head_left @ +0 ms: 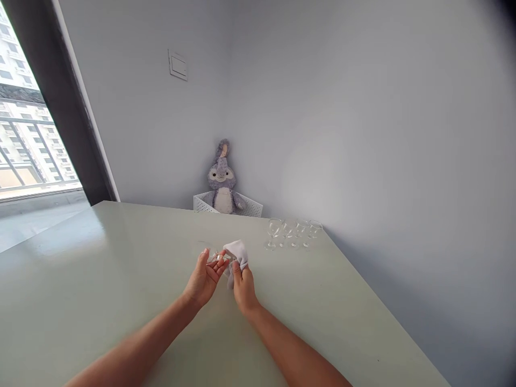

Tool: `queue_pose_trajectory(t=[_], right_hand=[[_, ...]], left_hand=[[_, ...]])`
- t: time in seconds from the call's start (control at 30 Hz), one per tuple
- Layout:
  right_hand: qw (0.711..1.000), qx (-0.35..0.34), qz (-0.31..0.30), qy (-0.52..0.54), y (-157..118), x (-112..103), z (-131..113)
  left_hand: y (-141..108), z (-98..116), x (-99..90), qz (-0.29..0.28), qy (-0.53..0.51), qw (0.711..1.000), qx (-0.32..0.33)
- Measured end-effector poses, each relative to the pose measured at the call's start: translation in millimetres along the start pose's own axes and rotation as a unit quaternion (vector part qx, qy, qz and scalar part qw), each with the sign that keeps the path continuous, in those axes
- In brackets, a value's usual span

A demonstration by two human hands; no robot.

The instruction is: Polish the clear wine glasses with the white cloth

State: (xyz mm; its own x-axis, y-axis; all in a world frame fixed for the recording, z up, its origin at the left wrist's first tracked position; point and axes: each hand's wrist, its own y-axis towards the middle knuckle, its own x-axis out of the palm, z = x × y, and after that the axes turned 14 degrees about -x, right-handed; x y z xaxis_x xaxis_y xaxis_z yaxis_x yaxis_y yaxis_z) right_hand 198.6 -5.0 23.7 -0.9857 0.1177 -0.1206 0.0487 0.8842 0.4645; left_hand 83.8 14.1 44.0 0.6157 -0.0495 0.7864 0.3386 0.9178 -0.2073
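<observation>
My left hand (205,278), palm turned up, has its fingers curled around a small clear glass (216,257). Much of that glass is hidden by the fingers, and its full shape is hard to make out. A white cloth (238,251) is gripped in my right hand (245,287), thumb on top. The cloth's folds hang below the fingers and press against the right end of the glass. Both hands are close together above the middle of the table. Several clear stemmed glasses (274,228) stand upright in a row at the far right edge.
The pale, glossy table (121,279) meets the grey wall along its right edge. Behind its far edge, a white perforated basket (252,207) holds a grey plush rabbit (222,185). A light switch (178,65) is on the wall; a window (30,129) lies left.
</observation>
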Motion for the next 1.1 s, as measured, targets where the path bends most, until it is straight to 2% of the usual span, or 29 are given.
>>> queue_pose_trajectory(t=[0.07,0.17,0.23,0.3,0.33,0.4,0.47,0.53,0.6,0.7,0.8,0.9,1.0,1.1], right_hand=[[0.991,0.107,-0.014,0.082,-1.9,5.7,-3.9],[0.963,0.197,-0.130,0.127,-7.6,11.6,-11.0],[0.948,0.198,-0.227,0.102,-10.0,10.0,-15.6],[0.953,0.150,-0.261,0.033,-8.5,2.9,-19.7],[0.962,0.106,-0.250,-0.031,-6.1,-2.1,-21.5],[0.967,0.002,-0.180,-0.179,0.9,-13.1,-24.7],[0.942,-0.090,-0.113,-0.303,8.6,-22.1,-27.7],[0.919,-0.141,-0.100,-0.354,14.1,-26.8,-29.9],[0.905,-0.159,-0.126,-0.373,16.2,-27.6,-29.8],[0.902,-0.132,-0.163,-0.378,15.5,-29.6,-22.6],[0.912,-0.094,-0.144,-0.373,18.1,-45.5,-6.9],[0.921,-0.031,-0.091,-0.377,27.4,-76.6,13.2],[0.927,0.038,-0.045,-0.371,37.0,-108.5,31.3],[0.930,0.080,-0.018,-0.358,42.1,-127.3,43.8]], left_hand=[[-0.1,7.2,3.3,-0.003,0.047,0.998,0.050],[-2.2,26.3,7.6,0.011,0.132,0.979,0.152],[-3.5,39.3,7.7,0.024,0.183,0.961,0.207],[-4.5,47.4,5.2,0.044,0.228,0.943,0.237],[-4.9,48.7,3.6,0.060,0.251,0.935,0.242],[-6.3,45.6,0.8,0.092,0.305,0.917,0.239],[-8.5,36.0,0.0,0.108,0.370,0.894,0.226],[-11.3,22.6,1.1,0.106,0.442,0.865,0.214],[-13.6,8.8,2.7,0.089,0.505,0.832,0.212],[-14.0,-6.4,1.8,0.036,0.559,0.802,0.208],[-10.4,-10.9,-5.2,0.010,0.582,0.793,0.180],[-2.7,-9.6,-16.4,0.061,0.592,0.788,0.156],[6.9,-9.4,-26.6,0.120,0.562,0.810,0.117],[13.3,-10.8,-31.7,0.139,0.541,0.825,0.092]])
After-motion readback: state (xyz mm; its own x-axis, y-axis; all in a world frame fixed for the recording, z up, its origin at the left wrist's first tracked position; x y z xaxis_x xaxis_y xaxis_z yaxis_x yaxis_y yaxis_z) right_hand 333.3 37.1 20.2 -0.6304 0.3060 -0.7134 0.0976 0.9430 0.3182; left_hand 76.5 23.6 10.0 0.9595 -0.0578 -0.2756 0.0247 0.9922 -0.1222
